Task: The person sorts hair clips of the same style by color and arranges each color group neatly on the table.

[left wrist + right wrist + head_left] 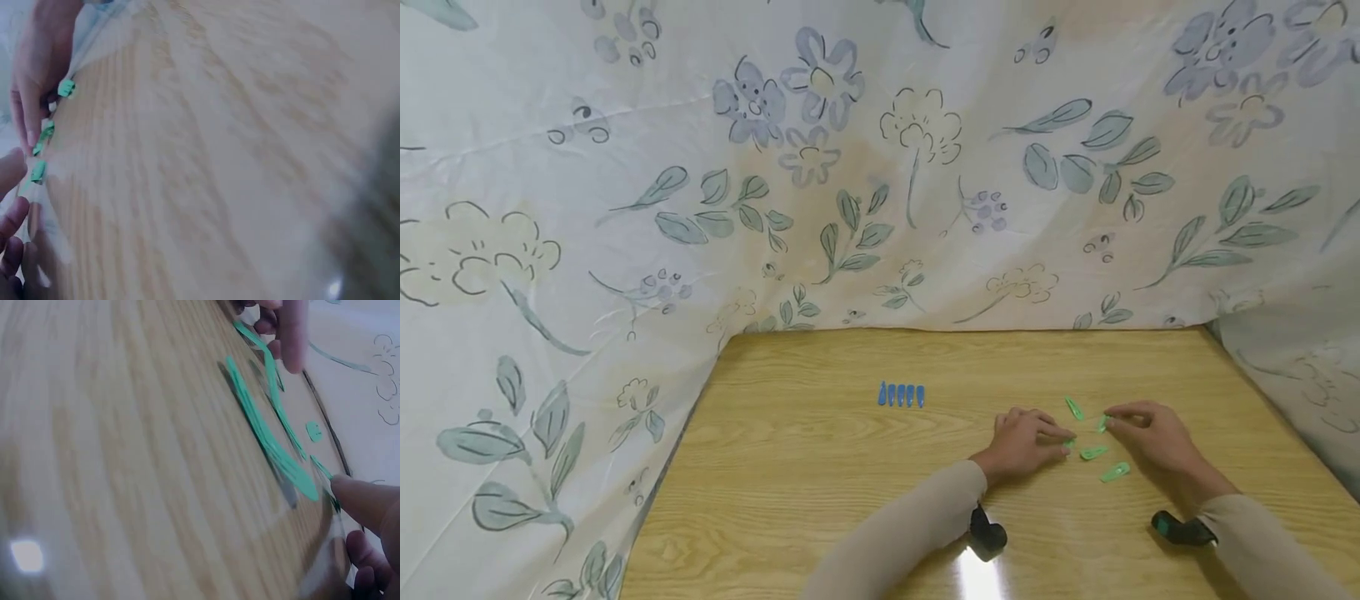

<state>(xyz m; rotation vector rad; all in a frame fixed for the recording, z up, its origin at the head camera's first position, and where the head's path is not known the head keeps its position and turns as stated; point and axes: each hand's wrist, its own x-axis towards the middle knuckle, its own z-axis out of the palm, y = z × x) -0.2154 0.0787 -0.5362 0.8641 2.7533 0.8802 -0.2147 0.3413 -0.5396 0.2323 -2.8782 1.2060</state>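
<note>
Step, apparently: positioning slim, green, teardrop-shaped, metal-looking clips (1115, 472) on the yellowish wood-grain table (760, 467) | left hand (1024, 443): fingertips pinch one | right hand (1159, 432): pinches another | three lie loose nearby | next move likely calls for light, precise fingertip control

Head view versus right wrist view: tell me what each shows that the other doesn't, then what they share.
Only the head view: a row of five blue clips, two beige sleeves and black devices at the wrists.
Only the right wrist view: a green clip close up from near table level, with a dark shadow along one side.
Both: green clips, the left hand, the right hand, the wooden table and floral cloth.
</note>
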